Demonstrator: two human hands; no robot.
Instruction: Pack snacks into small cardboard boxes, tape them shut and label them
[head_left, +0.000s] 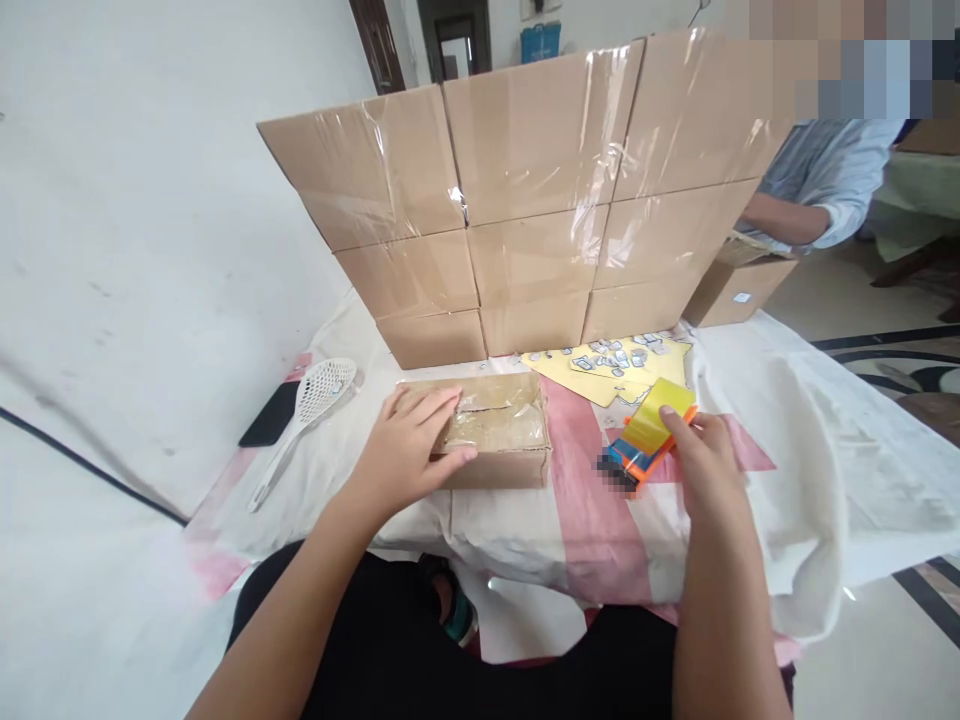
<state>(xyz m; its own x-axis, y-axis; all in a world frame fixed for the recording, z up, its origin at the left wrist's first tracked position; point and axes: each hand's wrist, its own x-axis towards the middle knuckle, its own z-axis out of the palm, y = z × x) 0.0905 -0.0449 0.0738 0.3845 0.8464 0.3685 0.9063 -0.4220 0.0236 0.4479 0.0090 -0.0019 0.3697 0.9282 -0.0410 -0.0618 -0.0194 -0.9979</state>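
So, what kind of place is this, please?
Probably a room in a home used for packing: a wall of taped cardboard boxes, a cloth-covered table, a patterned tiled floor and a doorway behind.

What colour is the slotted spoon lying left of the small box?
White; the slotted spoon shows plainly in the head view, beside a black phone.

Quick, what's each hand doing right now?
Left hand: open, flat on the small cardboard box.
Right hand: closed on the orange tape dispenser.
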